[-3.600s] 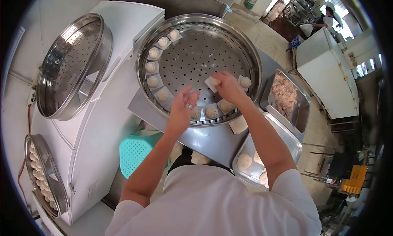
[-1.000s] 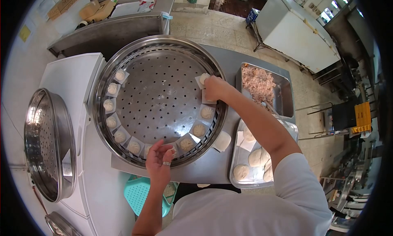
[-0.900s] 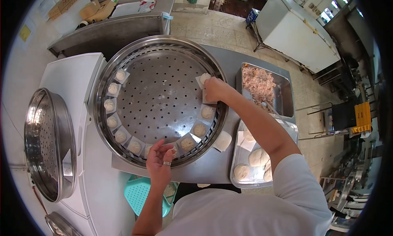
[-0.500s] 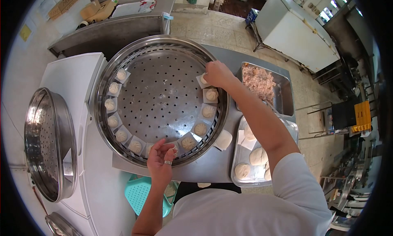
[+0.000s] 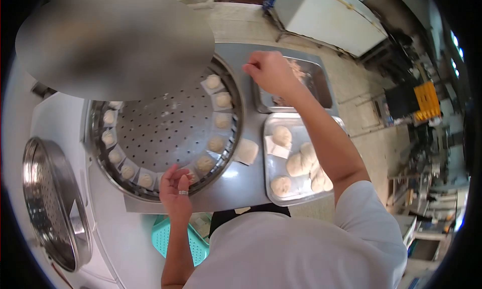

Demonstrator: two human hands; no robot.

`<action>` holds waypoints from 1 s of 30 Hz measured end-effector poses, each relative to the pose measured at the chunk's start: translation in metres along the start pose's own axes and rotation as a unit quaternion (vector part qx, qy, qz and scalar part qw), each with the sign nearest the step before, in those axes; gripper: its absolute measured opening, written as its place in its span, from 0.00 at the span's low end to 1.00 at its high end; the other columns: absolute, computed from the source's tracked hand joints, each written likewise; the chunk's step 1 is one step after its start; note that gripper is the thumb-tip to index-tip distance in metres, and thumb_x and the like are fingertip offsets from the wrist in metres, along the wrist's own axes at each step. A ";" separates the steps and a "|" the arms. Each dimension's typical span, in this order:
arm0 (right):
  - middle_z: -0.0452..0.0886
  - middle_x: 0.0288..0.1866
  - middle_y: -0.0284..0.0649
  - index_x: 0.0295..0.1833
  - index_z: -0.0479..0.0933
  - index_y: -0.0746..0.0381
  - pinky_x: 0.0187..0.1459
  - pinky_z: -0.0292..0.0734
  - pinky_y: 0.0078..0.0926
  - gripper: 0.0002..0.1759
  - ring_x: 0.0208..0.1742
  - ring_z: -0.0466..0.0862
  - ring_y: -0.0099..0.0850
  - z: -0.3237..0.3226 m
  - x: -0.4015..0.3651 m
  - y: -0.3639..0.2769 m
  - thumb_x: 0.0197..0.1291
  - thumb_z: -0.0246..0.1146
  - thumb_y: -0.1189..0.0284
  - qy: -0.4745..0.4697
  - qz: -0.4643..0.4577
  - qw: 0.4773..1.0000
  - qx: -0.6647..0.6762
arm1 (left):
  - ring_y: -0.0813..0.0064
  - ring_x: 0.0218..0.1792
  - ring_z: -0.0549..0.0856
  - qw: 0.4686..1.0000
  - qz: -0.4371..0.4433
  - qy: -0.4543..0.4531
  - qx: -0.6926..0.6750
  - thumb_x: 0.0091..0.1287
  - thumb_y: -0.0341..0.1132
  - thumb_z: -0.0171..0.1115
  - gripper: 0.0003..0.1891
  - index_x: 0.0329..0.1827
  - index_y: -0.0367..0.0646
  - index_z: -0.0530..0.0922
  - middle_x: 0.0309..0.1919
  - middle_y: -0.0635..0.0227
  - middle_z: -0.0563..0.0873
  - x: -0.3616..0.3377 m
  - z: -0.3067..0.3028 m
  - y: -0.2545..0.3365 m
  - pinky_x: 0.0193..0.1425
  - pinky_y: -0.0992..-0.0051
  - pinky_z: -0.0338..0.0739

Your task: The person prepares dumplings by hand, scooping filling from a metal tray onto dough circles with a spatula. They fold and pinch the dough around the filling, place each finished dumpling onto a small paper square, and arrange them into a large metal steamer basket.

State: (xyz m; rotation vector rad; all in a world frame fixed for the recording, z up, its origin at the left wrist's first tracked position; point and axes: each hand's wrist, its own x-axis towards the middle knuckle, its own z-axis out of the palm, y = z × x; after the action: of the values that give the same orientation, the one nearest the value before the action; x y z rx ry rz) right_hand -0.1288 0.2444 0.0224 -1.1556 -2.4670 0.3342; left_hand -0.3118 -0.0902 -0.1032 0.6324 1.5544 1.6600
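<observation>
R hand [image 5: 268,70] is up over the far-left corner of the filling pan [image 5: 324,88], just past the right rim of the steamer tray [image 5: 165,133]. Its grip is drawn in, fingertips pinched together and knuckles up. Can't tell whether anything sits in the pinch.

L hand [image 5: 174,189] rests at the near rim of the steamer tray, w/ a ring [image 5: 183,192] on one finger. Fingers are curled loosely over the rim next to the nearest bun. The grip is half closed, and it's not clear if it touches or holds that bun.

Buns [image 5: 223,99] sit on paper squares in a single row round the tray's inner edge, up the right side, along the near side and up the left. The perforated middle is bare. Top-left part of the tray isn't readable.

The steamer tray stands on a steel surface [image 5: 241,181]. A small stack of paper squares [image 5: 247,151] lies on it just beside the tray's right rim, btw. the tray and the dough tray [image 5: 267,138]. The dough tray holds several dough pieces [image 5: 297,163] and sits right below the filling pan, edges near touching.

Far left, well apart, a 2nd steamer tray [image 5: 47,208] leans tilted. A teal basket [image 5: 173,239] shows below the surface edge, under the L forearm.
</observation>
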 end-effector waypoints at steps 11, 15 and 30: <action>0.89 0.34 0.47 0.43 0.86 0.66 0.39 0.81 0.34 0.10 0.33 0.88 0.38 -0.102 -0.314 0.124 0.63 0.68 0.70 0.107 0.409 0.897 0.126 | 0.76 0.49 0.86 0.965 -0.025 -0.256 0.043 0.75 0.30 0.65 0.16 0.63 0.35 0.77 0.49 0.62 0.88 -0.023 0.095 -0.006 0.58 0.75 0.81; 0.90 0.36 0.49 0.46 0.87 0.65 0.41 0.83 0.36 0.12 0.36 0.90 0.42 -0.069 -0.399 0.166 0.63 0.68 0.69 0.126 0.460 0.875 0.084 | 0.79 0.49 0.86 0.939 -0.033 -0.336 0.060 0.75 0.31 0.66 0.14 0.60 0.34 0.79 0.48 0.64 0.89 -0.049 0.147 -0.011 0.58 0.76 0.80; 0.88 0.44 0.54 0.46 0.82 0.69 0.48 0.83 0.42 0.28 0.45 0.88 0.51 -0.015 -0.423 0.240 0.49 0.78 0.56 -0.048 0.425 0.893 0.139 | 0.77 0.45 0.88 0.924 -0.086 -0.361 0.089 0.77 0.32 0.65 0.15 0.60 0.32 0.80 0.47 0.60 0.90 -0.152 0.314 -0.055 0.53 0.76 0.83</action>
State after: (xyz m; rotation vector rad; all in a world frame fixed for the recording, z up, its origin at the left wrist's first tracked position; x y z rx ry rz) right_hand 0.2870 0.0684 -0.1587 -2.0499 -1.7466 0.9613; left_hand 0.0346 -0.0237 -0.0931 1.0294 1.1657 0.9822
